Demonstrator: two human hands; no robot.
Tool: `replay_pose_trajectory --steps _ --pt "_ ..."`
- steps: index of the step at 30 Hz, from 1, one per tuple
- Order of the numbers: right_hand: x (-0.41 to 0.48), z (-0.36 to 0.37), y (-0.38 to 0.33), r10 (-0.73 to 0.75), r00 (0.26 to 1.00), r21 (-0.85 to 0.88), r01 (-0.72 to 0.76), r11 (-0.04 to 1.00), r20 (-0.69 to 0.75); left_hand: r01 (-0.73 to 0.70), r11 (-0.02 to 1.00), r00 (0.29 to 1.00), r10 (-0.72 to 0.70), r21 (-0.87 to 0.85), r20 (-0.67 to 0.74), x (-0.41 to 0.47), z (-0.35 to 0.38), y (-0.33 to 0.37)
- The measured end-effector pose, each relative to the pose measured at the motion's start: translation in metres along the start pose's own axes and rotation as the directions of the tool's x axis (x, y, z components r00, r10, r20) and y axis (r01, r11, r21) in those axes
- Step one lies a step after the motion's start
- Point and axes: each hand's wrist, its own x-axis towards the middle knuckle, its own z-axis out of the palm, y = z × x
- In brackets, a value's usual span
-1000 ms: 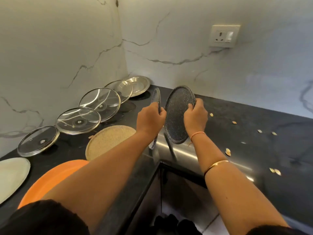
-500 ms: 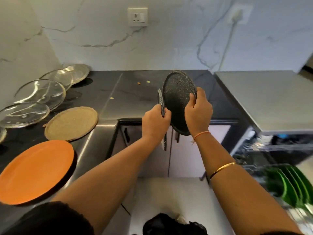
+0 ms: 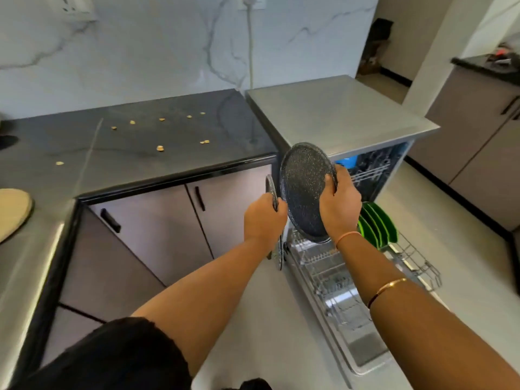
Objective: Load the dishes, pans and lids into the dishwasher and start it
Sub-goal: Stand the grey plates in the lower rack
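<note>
Two speckled plates [image 3: 302, 192], rims between fingers [image 3: 343, 175]

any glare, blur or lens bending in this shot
Head view: the wide lens bows the counter edge and dishwasher; pale glare streaks the grey counter at left; the speckled plate in the right hand is sharp; the wall socket looks smeared.

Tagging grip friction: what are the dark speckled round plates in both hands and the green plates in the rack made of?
Dark speckled round plates: matte black, fine pale flecks; stoneware or coated metal, unclear. Green plates: smooth, uniform bright colour, thin; likely plastic or melamine.
</note>
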Motion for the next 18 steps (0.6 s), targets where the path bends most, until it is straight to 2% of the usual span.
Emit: replay_pose_trajectory --steps 7,12,18 --pt "0.019 -0.089 0.096 -0.016 0.996 -0.038 0.019 0.999 0.088 0.080 0.996 0.996 -0.078 -0.037 0.037 -0.044 0.110 0.070" --pt "0.044 -0.120 0.147 -0.034 0.990 -0.073 0.045 0.996 0.136 0.114 0.993 0.992 -0.113 -0.015 0.050 -0.056 0.162 0.098" --pt "0.071 -0.114 0.207 0.101 0.975 -0.138 -0.074 0.988 0.198 0.179 0.983 0.980 -0.182 0.050 0.079 -0.045 0.204 0.093"
